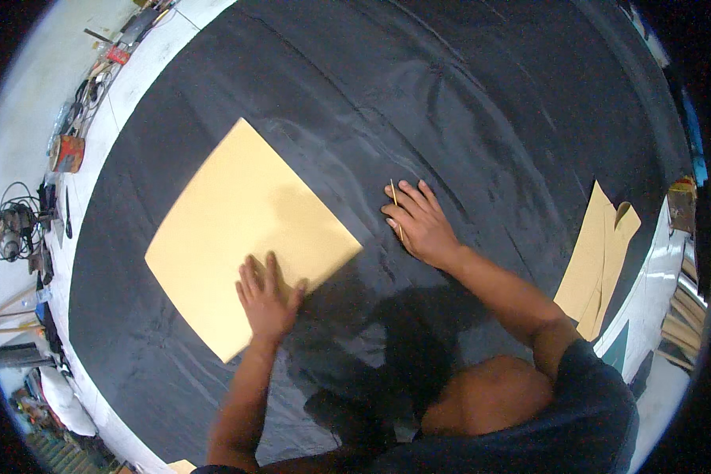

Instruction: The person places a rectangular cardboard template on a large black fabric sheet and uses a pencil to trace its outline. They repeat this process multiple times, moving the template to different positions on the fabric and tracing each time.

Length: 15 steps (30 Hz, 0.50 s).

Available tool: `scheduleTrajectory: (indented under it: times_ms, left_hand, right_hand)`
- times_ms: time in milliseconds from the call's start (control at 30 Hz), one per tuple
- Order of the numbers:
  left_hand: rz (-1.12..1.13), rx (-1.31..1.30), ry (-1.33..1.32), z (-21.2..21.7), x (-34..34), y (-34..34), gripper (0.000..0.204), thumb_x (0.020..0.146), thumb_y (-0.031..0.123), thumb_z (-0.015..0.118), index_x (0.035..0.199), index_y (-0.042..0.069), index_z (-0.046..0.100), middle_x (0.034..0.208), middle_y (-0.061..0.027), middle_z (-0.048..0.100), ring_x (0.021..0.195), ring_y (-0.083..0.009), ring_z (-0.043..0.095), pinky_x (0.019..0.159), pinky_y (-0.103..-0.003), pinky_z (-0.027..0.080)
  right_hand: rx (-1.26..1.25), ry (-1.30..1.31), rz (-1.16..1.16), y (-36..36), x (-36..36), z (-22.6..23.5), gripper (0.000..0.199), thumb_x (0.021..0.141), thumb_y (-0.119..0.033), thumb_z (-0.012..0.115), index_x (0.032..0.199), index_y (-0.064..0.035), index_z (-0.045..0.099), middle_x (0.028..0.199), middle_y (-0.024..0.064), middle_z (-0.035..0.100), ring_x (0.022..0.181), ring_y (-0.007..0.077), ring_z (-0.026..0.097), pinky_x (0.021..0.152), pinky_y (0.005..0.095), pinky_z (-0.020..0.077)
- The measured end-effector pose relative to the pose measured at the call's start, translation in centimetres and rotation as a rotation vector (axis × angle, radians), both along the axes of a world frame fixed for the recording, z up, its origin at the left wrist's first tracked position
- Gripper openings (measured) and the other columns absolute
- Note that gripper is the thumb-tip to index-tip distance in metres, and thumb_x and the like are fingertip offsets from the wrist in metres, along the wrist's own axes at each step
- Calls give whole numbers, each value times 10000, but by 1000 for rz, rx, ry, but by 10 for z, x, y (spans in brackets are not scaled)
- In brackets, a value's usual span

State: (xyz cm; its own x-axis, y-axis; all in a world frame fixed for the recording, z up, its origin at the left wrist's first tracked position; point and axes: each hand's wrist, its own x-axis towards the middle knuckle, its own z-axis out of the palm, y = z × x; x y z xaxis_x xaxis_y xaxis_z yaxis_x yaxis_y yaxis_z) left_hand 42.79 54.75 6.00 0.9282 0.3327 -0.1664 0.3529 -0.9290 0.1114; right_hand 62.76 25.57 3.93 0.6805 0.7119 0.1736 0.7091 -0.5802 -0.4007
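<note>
A large tan square sheet (237, 229) lies flat on a wide black sheet (450, 103) spread over the floor. My left hand (267, 296) presses flat on the tan sheet near its lower right edge, fingers spread. My right hand (417, 221) rests flat on the black sheet just right of the tan sheet's corner, with a thin pencil-like stick (396, 209) under or between its fingers. My knee and dark shirt fill the lower right.
More tan cut pieces (596, 261) lie at the black sheet's right edge. Along the left, on the pale floor, sit a power tool with a coiled cord (12, 229), a small tin (67, 152) and scattered tools. Stacked wood strips (683, 320) lie far right.
</note>
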Motion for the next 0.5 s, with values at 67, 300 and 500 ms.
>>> scheduleTrajectory:
  times_ms: [67,300,500]
  left_hand:
    - [-35,32,-31,-1,21,37,845,905,596,616,1546,107,364,1577,-326,257,1451,-523,252,1156,-632,228]
    - [-29,-153,-231,-3,85,104,894,862,604,664,1516,57,397,1568,-325,254,1458,-541,207,1165,-630,210]
    - [-173,38,39,14,106,171,776,823,592,694,1517,353,440,1635,-260,156,1499,-495,138,1207,-597,119]
  right_hand:
    - [-17,20,6,2,-1,4,252,950,-222,631,1181,-122,649,1435,99,541,1385,335,439,1185,544,270]
    - [-61,48,-8,2,-1,6,246,947,-217,631,1174,-123,651,1447,86,531,1389,331,429,1185,536,274]
    - [-62,43,-35,2,-1,2,247,946,-231,630,1172,-135,665,1457,77,523,1396,314,424,1187,533,277]
